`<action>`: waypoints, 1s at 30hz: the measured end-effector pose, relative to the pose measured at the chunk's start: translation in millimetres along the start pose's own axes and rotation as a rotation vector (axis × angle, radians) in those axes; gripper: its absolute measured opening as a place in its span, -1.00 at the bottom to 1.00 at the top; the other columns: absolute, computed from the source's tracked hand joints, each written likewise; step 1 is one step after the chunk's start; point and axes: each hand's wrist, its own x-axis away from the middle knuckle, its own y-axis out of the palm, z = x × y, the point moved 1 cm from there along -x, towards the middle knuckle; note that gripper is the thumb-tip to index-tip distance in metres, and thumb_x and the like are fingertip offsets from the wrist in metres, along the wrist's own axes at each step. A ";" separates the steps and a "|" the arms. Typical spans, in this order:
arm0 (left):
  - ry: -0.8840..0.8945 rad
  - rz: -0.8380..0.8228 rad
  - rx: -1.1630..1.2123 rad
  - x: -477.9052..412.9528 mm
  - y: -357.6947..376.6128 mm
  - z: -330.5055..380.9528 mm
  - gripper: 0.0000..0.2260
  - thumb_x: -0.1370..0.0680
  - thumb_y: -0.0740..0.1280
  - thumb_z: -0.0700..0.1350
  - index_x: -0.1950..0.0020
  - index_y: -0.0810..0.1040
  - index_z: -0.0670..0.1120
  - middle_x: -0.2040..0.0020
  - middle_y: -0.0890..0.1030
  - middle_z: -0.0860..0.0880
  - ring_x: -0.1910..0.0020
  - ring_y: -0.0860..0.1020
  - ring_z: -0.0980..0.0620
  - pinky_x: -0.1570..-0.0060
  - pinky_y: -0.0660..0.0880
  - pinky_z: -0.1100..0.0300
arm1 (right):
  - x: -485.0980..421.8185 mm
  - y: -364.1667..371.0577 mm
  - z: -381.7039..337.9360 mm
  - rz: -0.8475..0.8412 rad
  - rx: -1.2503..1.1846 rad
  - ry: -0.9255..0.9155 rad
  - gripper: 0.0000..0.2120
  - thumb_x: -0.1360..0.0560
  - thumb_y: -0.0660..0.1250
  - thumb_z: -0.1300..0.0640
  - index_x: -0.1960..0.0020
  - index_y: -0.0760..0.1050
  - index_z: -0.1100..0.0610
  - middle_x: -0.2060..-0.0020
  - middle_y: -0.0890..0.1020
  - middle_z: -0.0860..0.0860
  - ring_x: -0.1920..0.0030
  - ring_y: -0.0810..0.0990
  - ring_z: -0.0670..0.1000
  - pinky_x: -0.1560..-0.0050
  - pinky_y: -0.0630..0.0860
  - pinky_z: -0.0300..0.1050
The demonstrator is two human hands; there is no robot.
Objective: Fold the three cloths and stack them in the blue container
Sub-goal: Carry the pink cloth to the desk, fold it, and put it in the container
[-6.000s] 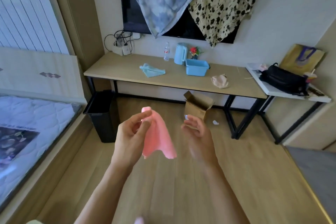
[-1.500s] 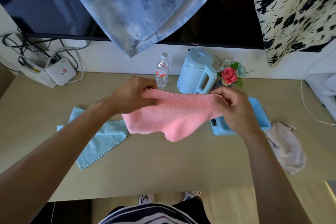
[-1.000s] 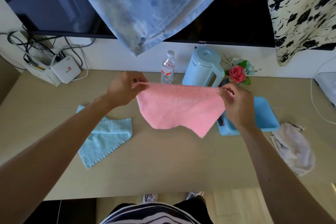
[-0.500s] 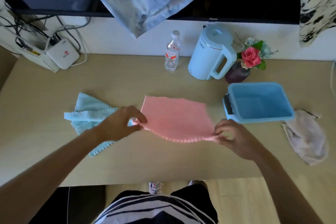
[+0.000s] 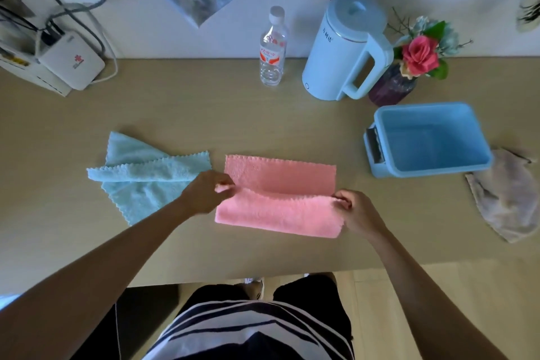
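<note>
Bench (image 5: 263, 123) now carries the pink cloth (image 5: 280, 178), in air a moment ago. I see left grip (image 5: 204, 193) and right grip (image 5: 355, 210) pinching its near corners; first fold toward 12 o'clock begun. Container (image 5: 380, 168), at 2 o'clock, is empty.

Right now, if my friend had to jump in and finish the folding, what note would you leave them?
Left hand pinches the near-left corner of the pink cloth; right hand pinches its near-right corner.
The pink cloth lies on the table with its near edge brought over about halfway; the first fold is not finished.
The light blue cloth lies rumpled to its left, unfolded. The beige cloth lies crumpled just right of the blue container, which is empty.
Done: nothing fully folded or stacked.
Left: finish the pink cloth, fold the other two, stack all three in the container.
</note>
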 end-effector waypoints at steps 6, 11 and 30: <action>-0.085 0.236 0.050 -39.5 -0.1 3.9 -0.82 -0.56 0.41 -0.06 -0.01 0.70 -0.16 0.11 0.71 -0.11 0.15 0.63 -0.06 0.12 0.51 0.16 | -36.0 -6.8 -21.7 0.146 -0.056 0.048 -0.64 -0.51 0.31 0.24 0.38 0.32 -0.04 0.49 0.36 -0.16 0.44 0.32 -0.19 0.44 0.30 -0.37; -0.127 0.307 0.037 -57.8 1.5 -2.3 -0.86 -0.55 0.41 -0.10 0.07 0.70 -0.16 0.17 0.72 -0.12 0.17 0.65 -0.12 0.14 0.59 0.06 | -63.3 -4.8 -18.7 0.174 -0.053 0.114 -0.72 -0.55 0.32 0.14 0.32 0.39 0.00 0.46 0.40 -0.16 0.42 0.38 -0.12 0.44 0.27 -0.27; 0.067 0.241 -0.536 -28.9 93.4 22.4 -0.48 -0.48 0.43 0.01 -0.39 0.39 -0.04 -0.30 0.42 -0.13 -0.15 0.46 -0.13 -0.07 0.52 -0.02 | -56.2 58.3 -23.2 0.135 0.477 -0.330 -0.55 -0.39 0.53 0.11 -0.23 0.50 0.14 -0.17 0.52 0.08 -0.14 0.54 0.06 -0.19 0.53 -0.02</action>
